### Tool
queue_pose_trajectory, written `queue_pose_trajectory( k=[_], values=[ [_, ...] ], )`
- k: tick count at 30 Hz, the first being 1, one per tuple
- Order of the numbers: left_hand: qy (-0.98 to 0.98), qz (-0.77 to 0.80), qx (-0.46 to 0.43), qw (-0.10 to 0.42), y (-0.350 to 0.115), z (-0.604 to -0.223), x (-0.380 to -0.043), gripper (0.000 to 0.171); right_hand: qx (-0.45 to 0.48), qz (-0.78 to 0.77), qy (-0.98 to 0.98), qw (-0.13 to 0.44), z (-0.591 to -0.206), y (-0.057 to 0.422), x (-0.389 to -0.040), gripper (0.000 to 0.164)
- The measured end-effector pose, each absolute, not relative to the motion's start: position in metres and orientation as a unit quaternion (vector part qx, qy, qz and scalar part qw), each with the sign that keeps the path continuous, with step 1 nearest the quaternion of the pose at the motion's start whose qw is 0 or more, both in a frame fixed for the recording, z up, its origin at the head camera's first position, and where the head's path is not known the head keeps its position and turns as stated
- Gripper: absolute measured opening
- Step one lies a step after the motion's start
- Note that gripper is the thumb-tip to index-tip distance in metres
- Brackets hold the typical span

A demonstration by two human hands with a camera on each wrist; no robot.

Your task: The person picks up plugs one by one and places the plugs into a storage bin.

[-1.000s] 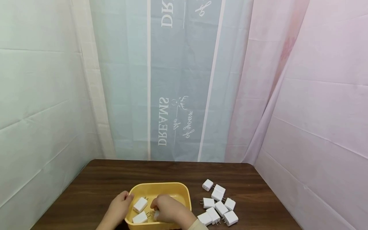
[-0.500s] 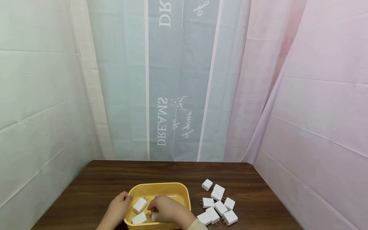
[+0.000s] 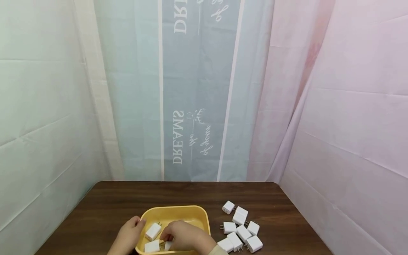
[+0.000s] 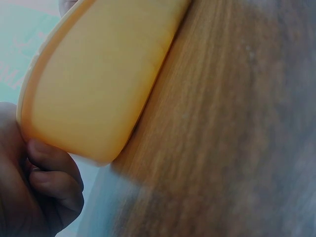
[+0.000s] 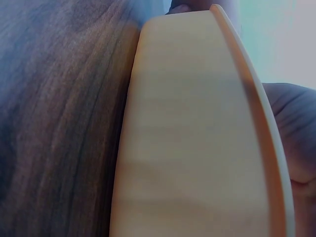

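Note:
A yellow plastic tray (image 3: 173, 209) stands at the table's front edge. My left hand (image 3: 127, 234) grips its left rim; in the left wrist view that hand's curled fingers (image 4: 57, 185) press against the tray's outer wall. My right hand (image 3: 188, 235) reaches inside with bent fingers, pinching a white charger plug (image 3: 168, 245) low in the tray; the hand hides part of the plug and of the grip. A second charger plug (image 3: 152, 246) lies just left of it, prongs toward my fingertips. Behind that is a third charger plug (image 3: 153, 231), tilted.
Several white charger plugs (image 3: 243, 233) lie in a loose group on the dark wooden table (image 3: 178, 193), right of the tray. One plug (image 3: 228, 207) sits at the group's far end. Fabric curtains (image 3: 204, 92) surround the table on the back and both sides.
My right hand has shifted slightly left inside the tray, with the plug under it. The lower left plug has turned a little flatter. My left hand stays on the rim.

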State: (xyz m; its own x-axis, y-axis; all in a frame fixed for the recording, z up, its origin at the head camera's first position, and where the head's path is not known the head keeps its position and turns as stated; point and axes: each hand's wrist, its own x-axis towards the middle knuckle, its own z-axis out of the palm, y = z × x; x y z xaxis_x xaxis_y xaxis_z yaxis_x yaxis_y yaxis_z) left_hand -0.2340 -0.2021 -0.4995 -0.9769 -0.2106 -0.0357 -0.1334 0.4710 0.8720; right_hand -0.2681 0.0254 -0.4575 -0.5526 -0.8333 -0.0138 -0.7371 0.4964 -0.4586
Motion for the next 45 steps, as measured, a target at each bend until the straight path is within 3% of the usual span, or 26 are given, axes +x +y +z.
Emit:
queue_pose_trajectory(
  k=[16,28,45],
  values=[
    [-0.859,-0.5,0.099,0.038,-0.207,-0.496,-0.235,0.031,-0.465,-0.145,0.87,0.074,-0.441,0.026,-0.264,0.03],
    [-0.859,-0.5,0.105,0.025,-0.208,-0.494,-0.234,0.033,-0.453,-0.129,0.877,0.089,-0.416,0.031,-0.257,0.035],
    [-0.861,-0.497,0.107,0.024,-0.207,-0.493,-0.235,0.031,-0.448,-0.135,0.883,0.041,-0.393,0.059,-0.264,0.036]
  ],
)
